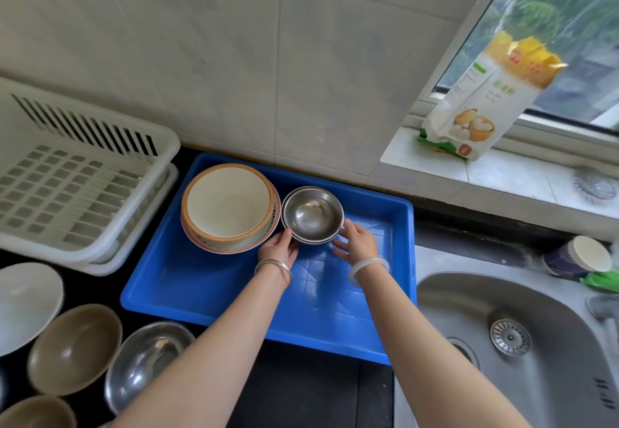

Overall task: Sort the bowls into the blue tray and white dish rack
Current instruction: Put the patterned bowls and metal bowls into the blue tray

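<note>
A stack of small steel bowls (313, 215) rests in the blue tray (398, 250), beside a stack of large cream bowls with orange rims (229, 206). My left hand (278, 248) grips the steel stack's left side with curled fingers. My right hand (356, 240) is at the stack's right side, its fingers spread and just touching the rim. The white dish rack (110, 243) stands to the left with nothing in it. On the dark counter at the lower left wait a white bowl (26, 303), two brown bowls (75, 349) and a bigger steel bowl (147, 360).
A steel sink (536, 344) lies right of the tray. A flour bag (485, 99) leans on the window sill, with a wire scrubber (591, 186) near it. A jar (577, 257) sits behind the sink. Tiled wall runs behind the tray.
</note>
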The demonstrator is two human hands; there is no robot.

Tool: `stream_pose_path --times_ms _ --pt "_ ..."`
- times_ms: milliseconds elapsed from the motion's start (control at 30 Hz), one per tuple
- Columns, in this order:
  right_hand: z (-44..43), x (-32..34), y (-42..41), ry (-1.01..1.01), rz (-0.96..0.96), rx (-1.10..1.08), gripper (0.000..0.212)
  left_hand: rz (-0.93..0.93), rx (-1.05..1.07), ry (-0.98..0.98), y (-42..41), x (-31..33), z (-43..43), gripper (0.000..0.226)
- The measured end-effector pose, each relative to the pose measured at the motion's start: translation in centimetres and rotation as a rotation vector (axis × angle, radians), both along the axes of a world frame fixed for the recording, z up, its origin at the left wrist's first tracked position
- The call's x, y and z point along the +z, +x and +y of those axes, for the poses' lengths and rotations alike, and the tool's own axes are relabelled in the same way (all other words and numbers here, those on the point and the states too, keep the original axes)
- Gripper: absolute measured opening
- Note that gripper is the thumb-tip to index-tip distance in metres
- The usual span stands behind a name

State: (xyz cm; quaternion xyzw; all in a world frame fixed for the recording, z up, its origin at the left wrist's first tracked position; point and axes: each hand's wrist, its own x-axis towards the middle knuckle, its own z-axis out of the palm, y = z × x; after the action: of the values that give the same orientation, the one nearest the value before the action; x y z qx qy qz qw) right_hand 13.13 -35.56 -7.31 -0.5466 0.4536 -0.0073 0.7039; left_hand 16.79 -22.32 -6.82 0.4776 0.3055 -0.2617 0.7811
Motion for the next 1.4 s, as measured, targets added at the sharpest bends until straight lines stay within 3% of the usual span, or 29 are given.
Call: stream_pose_path --times_ms 200,500,633,767,967,1067,1200,1400 --pt "1.8 3.0 -4.4 -0.162 0.005 0.084 0.022 -0.104 -0.168 0.162 -3.6 1.3 3.6 0.042" --pt "11.3 5.4 -11.6 -0.209 -0.044 0.46 0.019 -0.362 -0.257 0.561 -11.9 4.8 13.2 0.023" --pt "15.9 3.5 -12.8 -0.178 0.047 0.638 0.019 -0.331 -0.162 0.689 -16.1 4.7 18.2 0.019" --pt "19.8 1.3 -12.9 -0.287 0.112 0.802 0.028 -0.278 -0.019 0.8 -20.2 3.7 22.9 0.016" --pt "23.5 -0.4 -10.5 -0.351 0.147 0.849 0.046 -0.207 0.191 1.099 -24.1 1.7 26.8 0.025" --pt "24.0 -0.8 -9.5 -0.275 0.175 0.788 0.039 -0.127 0.282 1.057 -25.0 0.7 27.7 0.032" --pt "24.1 -0.4 -9.6 -0.22 0.131 0.681 0.014 -0.029 0.393 0.867 -25.6 -0.3 28.2 0.034" --pt "23.3 1.6 -11.2 -0.297 0.039 0.617 0.014 -0.015 0.383 0.762 -25.6 -1.4 29.1 0.029"
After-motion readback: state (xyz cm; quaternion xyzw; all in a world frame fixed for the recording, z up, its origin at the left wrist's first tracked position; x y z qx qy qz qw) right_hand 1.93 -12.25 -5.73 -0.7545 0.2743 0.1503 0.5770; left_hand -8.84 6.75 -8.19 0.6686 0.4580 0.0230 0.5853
